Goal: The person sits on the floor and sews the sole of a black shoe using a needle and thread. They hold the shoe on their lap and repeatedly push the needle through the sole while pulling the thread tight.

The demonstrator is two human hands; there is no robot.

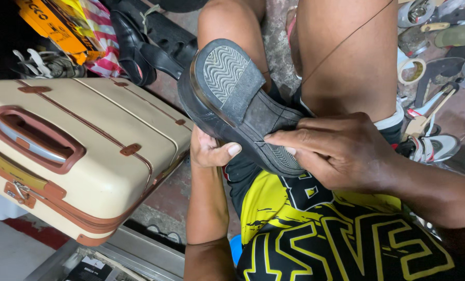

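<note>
A black shoe (232, 99) lies sole-up across my lap, its grey ridged heel pointing away from me. My left hand (209, 151) grips the shoe from underneath, thumb pressed against the sole's edge. My right hand (336, 151) rests on the front of the sole, fingers pinched on a thin needle (259, 142) at the sole's rim. A thin brown thread (347, 39) runs from near my right hand up over my knee toward the top right.
A cream suitcase (87, 151) with brown trim stands at my left. Black shoes (139, 47) and a striped bag (100, 31) lie behind it. Tape rolls (412, 67), tools and sandals (433, 148) are scattered on the floor at right.
</note>
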